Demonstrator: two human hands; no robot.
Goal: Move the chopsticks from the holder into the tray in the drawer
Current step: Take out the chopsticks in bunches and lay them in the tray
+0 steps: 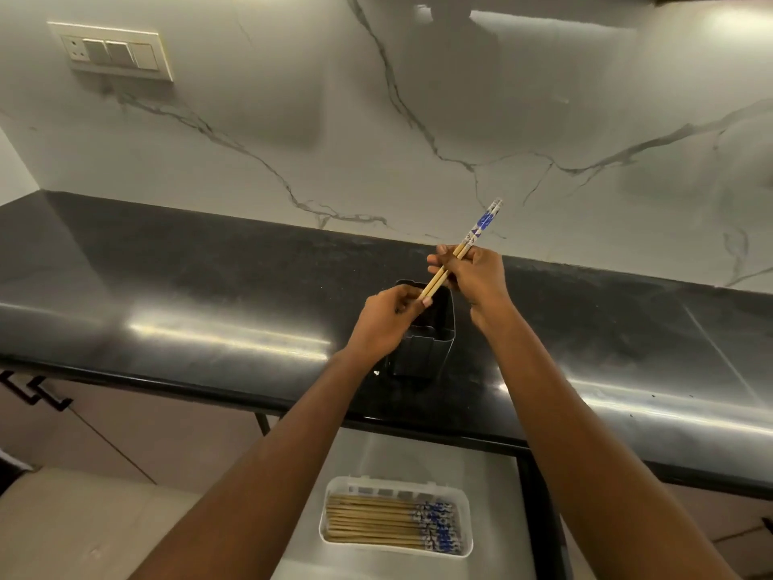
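A pair of wooden chopsticks [472,236] with blue-and-white patterned tops is held tilted above the black holder [426,341] on the dark counter. My right hand [468,274] grips the pair around its middle. My left hand [389,316] pinches the lower tips just over the holder's mouth. The holder's inside looks dark; I cannot tell if anything is left in it. Below, in the open drawer [493,475], a white tray [466,533] holds several matching chopsticks lying side by side, patterned ends to the right.
The glossy black counter [188,311] runs left to right, backed by a marble wall with a switch plate [113,50] at upper left. A cabinet door with black handles [33,391] sits below the counter on the left.
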